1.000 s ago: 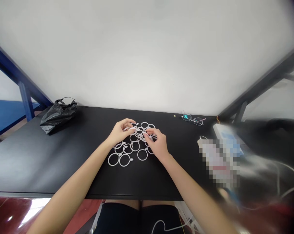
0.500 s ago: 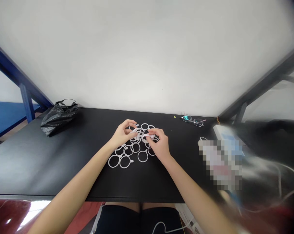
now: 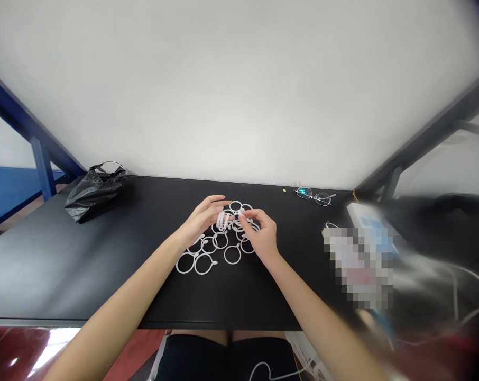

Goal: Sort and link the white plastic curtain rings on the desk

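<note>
White plastic curtain rings with small eyelets lie in a loose, overlapping pile on the black table; one ring (image 3: 232, 255) rests apart at the front of it. Several rings (image 3: 223, 220), turned on edge and bunched together, are held at the fingers of my left hand (image 3: 203, 218), which reaches over the pile's left side with its upper fingers stretched out. On the right side, my right hand (image 3: 260, 228) pinches a ring between thumb and forefinger, close to the bunch. The fingers partly hide that ring and those under it.
A black plastic bag (image 3: 97, 191) sits at the table's back left. Eyeglasses (image 3: 313, 195) lie at the back right. To the right are a white box (image 3: 366, 219), a pixelated packet and a blurred cable. The white wall (image 3: 231, 95) rises behind the black table (image 3: 116, 254).
The rings at my left hand have turned on edge and bunched at its fingers, which have straightened to the right. My right hand still pinches near the pile, barely moved.
</note>
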`<state>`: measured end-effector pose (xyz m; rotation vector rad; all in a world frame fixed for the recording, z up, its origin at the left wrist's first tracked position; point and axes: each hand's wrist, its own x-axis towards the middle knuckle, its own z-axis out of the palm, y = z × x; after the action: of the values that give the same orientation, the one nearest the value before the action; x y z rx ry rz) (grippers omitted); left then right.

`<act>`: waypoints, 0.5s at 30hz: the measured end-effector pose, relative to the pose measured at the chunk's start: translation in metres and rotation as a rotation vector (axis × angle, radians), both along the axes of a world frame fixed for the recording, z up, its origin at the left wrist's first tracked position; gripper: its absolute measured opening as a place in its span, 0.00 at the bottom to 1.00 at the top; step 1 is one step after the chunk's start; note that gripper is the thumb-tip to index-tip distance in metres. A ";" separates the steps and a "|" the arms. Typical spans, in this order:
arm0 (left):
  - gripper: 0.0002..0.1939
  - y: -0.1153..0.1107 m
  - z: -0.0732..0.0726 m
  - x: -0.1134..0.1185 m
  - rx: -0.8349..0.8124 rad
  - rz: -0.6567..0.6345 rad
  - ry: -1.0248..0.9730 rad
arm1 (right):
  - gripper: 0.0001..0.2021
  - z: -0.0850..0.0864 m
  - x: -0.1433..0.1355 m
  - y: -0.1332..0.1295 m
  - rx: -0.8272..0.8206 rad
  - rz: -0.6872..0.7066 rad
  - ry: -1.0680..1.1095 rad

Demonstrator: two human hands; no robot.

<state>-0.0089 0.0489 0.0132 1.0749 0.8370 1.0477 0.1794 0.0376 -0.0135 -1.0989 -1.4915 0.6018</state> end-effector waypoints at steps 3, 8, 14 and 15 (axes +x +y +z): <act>0.21 -0.002 0.000 0.001 -0.046 -0.062 -0.097 | 0.05 0.001 -0.001 -0.001 0.003 0.023 0.012; 0.20 -0.003 -0.001 0.002 -0.077 -0.105 -0.210 | 0.04 0.005 -0.002 -0.004 0.003 0.087 0.003; 0.22 -0.002 -0.001 0.000 -0.083 -0.119 -0.260 | 0.04 0.005 -0.001 -0.003 -0.001 0.090 0.036; 0.22 -0.002 -0.001 0.000 -0.077 -0.124 -0.268 | 0.05 0.004 -0.001 -0.002 -0.010 0.086 0.055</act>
<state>-0.0090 0.0469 0.0125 0.8862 0.5832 1.0196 0.1782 0.0351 -0.0092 -1.0226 -1.4950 0.6945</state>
